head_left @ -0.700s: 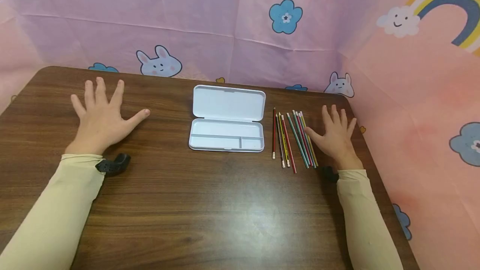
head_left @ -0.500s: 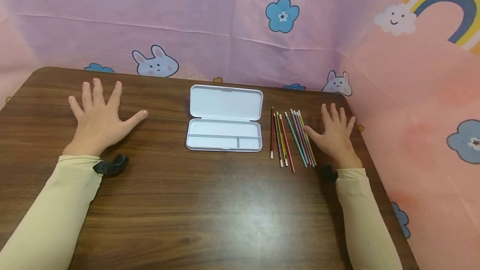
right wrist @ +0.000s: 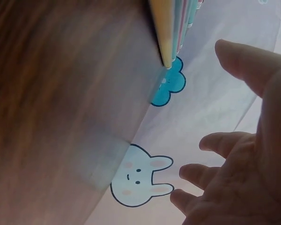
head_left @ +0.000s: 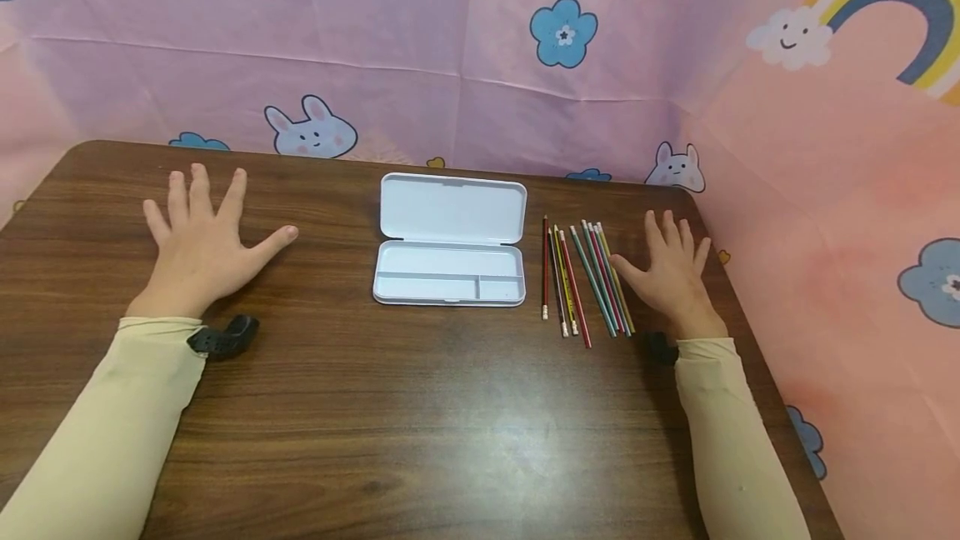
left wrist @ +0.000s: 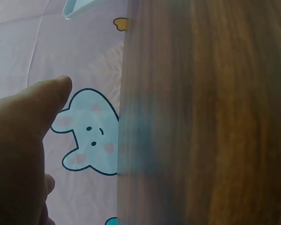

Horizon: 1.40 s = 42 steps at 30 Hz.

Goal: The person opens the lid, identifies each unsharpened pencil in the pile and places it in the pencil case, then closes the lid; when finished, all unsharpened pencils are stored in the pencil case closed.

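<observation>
My left hand point(head_left: 198, 244) is spread wide over the left part of the table, fingers straight and holding nothing. In the left wrist view its thumb point(left wrist: 47, 96) shows at the left. My right hand point(head_left: 667, 273), also spread and holding nothing, is at the right; its thumb tip is close beside a row of pencils point(head_left: 603, 277) in teal, pink and gold. Just left of these lies another group of pencils point(head_left: 566, 282) in red, black and yellow. A white pencil case point(head_left: 450, 273) stands between the hands with its lid point(head_left: 453, 208) laid back, showing bare compartments.
The brown wooden table point(head_left: 375, 423) has its back edge against a pastel cloth point(head_left: 405, 40) printed with rabbits and flowers. Another stretch of cloth point(head_left: 847, 215) runs along the right side. Black wrist straps point(head_left: 225, 337) sit at the sleeve cuffs.
The head view has shifted slightly, so the whole scene sits a little further left than at first. Both hands, the case and the pencils keep their places on the table.
</observation>
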{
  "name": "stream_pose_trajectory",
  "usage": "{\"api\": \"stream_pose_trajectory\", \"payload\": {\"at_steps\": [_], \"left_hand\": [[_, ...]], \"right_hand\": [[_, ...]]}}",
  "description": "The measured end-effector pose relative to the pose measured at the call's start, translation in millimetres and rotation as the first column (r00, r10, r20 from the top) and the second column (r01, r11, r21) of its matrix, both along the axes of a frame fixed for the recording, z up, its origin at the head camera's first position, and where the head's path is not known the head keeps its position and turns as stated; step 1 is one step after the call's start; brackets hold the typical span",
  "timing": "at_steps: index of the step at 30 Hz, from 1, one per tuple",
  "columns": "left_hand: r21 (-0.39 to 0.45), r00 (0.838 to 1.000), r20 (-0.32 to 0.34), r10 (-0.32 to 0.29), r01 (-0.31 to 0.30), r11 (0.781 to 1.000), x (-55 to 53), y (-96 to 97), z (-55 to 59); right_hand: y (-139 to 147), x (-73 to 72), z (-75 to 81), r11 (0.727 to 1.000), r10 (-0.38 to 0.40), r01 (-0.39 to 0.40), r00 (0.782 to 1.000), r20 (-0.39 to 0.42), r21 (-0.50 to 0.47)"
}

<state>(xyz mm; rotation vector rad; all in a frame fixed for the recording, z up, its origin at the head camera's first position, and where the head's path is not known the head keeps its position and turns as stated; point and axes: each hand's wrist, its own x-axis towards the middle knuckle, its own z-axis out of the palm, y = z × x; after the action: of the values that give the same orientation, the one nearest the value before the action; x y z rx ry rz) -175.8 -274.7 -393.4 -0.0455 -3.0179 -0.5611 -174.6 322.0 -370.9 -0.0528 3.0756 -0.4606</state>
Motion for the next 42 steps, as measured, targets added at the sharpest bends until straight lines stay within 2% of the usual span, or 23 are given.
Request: {"api": "stream_pose_trajectory", "payload": {"at_steps": [10,20,25,30,32,34,37,39,42], "left_hand": [[-0.001,1.000,0.007,-0.014,0.014,1.000,-2.4,3.9,-0.6],[0.000,1.000,0.000,-0.011,0.011,1.000,-1.5,3.5,0.0],[0.044,0.999,-0.014,-0.034,0.035,0.998,-1.7,9.0,4.7],[0.124,0.995,-0.066,-0.081,0.089,0.988,-2.0,22.8,10.1],[0.175,0.991,-0.071,-0.110,0.121,0.977,-1.4,31.1,12.2],[0.261,0.988,-0.054,-0.146,0.155,0.953,0.2,41.2,13.0],[0.410,0.979,0.010,-0.204,0.182,0.894,3.8,57.5,12.0],[0.476,0.968,0.053,-0.244,0.190,0.859,5.2,67.3,9.0],[0.560,0.941,0.122,-0.316,0.197,0.805,7.3,79.9,3.7]], "right_hand": [[1.8,0.5,-2.8,1.000,-0.003,0.003,1.000,0.007,-0.009],[-2.1,0.7,3.1,1.000,-0.001,0.002,1.000,0.031,-0.008],[-1.9,0.2,7.0,0.999,0.000,0.001,1.000,0.020,-0.045],[-1.2,3.2,13.7,0.993,-0.031,0.038,0.997,0.067,-0.112],[-1.0,4.5,16.1,0.991,-0.035,0.045,0.996,0.083,-0.124],[-0.5,5.8,17.3,0.990,-0.029,0.042,0.995,0.097,-0.132],[1.3,7.5,18.2,0.987,-0.015,0.036,0.991,0.130,-0.159],[2.9,7.9,18.3,0.982,0.003,0.030,0.985,0.173,-0.189],[4.5,7.6,17.9,0.962,0.032,0.039,0.966,0.256,-0.270]]}}
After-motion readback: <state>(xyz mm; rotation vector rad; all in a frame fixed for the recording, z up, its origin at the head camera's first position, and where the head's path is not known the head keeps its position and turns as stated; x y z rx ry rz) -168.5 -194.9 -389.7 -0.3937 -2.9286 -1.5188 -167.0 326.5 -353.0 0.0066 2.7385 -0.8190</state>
